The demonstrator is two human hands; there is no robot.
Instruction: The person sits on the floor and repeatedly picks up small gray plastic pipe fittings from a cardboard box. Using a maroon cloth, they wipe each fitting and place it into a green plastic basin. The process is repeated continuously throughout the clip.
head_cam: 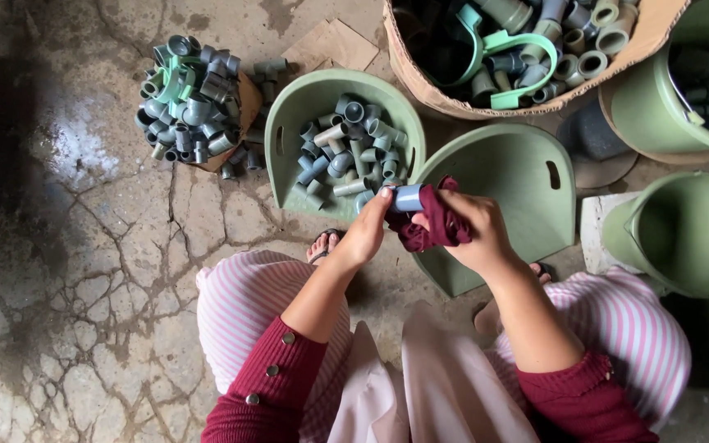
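— What have you got in your hands right now?

— Your left hand (367,234) pinches the end of a short grey-blue pipe fitting (408,198), fingers closed on it. Your right hand (468,232) is clenched around a dark red rag (435,227) pressed against that same fitting, just above your knees.

— How far along does the wiping look?

— Hard to call. The green tub (289,123) just beyond your hands holds a fair batch of fittings, and the tilted tub (510,164) next to it shows bare. Further left a pile of fittings (190,98) sits on the cracked floor (84,271). At the far edge a cardboard bin (420,78) is full, and green buckets (691,238) stand at the right. Plenty seems left.
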